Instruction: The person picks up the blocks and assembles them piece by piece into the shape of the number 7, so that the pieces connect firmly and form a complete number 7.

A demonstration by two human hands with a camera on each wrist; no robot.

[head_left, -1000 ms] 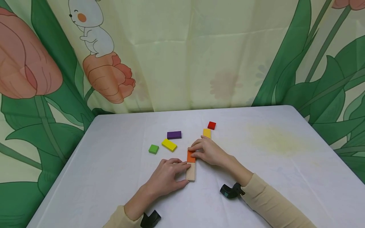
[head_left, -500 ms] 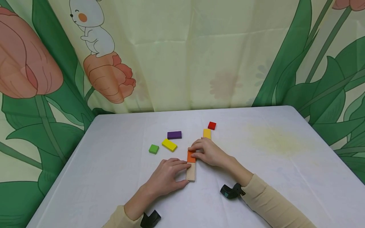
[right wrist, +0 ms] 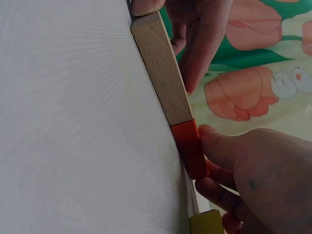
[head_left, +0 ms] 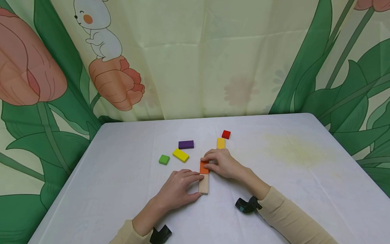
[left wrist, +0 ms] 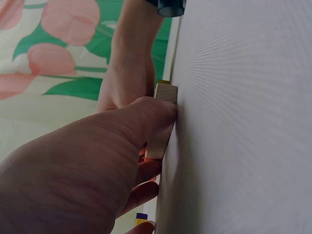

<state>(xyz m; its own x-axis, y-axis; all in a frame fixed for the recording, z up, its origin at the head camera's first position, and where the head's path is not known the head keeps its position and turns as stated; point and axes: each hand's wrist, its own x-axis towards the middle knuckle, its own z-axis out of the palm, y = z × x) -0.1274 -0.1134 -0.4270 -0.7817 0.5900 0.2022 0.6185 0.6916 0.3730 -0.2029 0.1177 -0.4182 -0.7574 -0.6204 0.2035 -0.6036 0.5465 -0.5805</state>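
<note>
A plain wooden block (head_left: pixel 203 185) and an orange block (head_left: pixel 204 169) lie end to end in a line on the white-covered table. My left hand (head_left: pixel 176 189) holds the wooden block, thumb at its near end and a fingertip by its far end. My right hand (head_left: pixel 225 163) pinches the orange block between thumb and index finger. In the right wrist view the wooden block (right wrist: pixel 163 68) meets the orange block (right wrist: pixel 189 148) flush. The left thumb (left wrist: pixel 158 114) presses on the wooden block's end in the left wrist view. Just beyond the right hand lies a yellow-orange block (head_left: pixel 221 142).
To the left lie a green block (head_left: pixel 164 159), a yellow block (head_left: pixel 181 155) and a purple block (head_left: pixel 186 144). A small red block (head_left: pixel 226 134) sits farther back. Behind the table (head_left: pixel 137 142) hangs a printed curtain (head_left: pixel 182 67). Black devices sit at both wrists.
The raised fingers of my right hand have drawn back a little from the yellow-orange block, uncovering more of it. The left hand and both held blocks stay put.
</note>
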